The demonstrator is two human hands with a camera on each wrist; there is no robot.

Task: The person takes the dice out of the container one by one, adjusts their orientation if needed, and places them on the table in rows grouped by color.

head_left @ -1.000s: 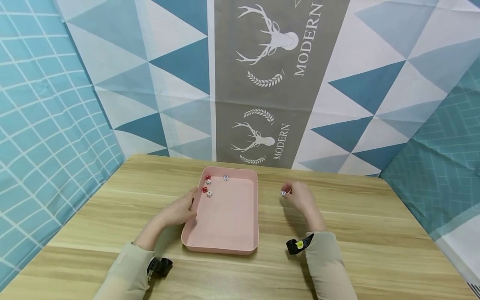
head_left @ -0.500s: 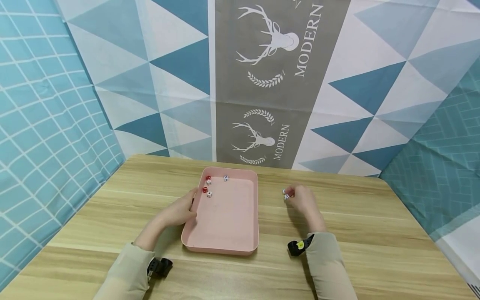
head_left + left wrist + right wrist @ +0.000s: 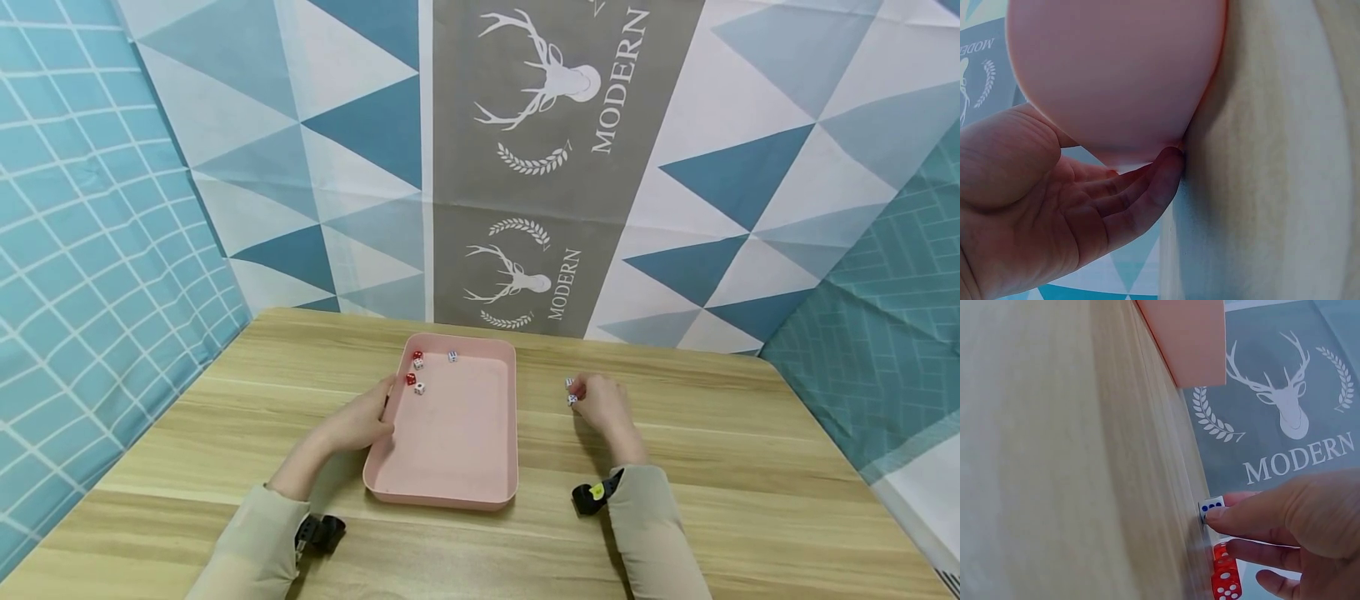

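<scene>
The right hand (image 3: 606, 405), drawn into a tight pinch, holds a blue-pipped white die (image 3: 1212, 507) right of the pink tray (image 3: 457, 450), near red dice (image 3: 1227, 584); the left hand (image 3: 360, 419) grips the tray's left side. Inside lie two smaller-looking red cubes (image 3: 411, 379) and three white cubes (image 3: 420, 388).

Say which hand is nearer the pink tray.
Left. The left hand grips the pink tray by its left side; the right hand is apart from it, beyond its right side, pinching a white die.
</scene>
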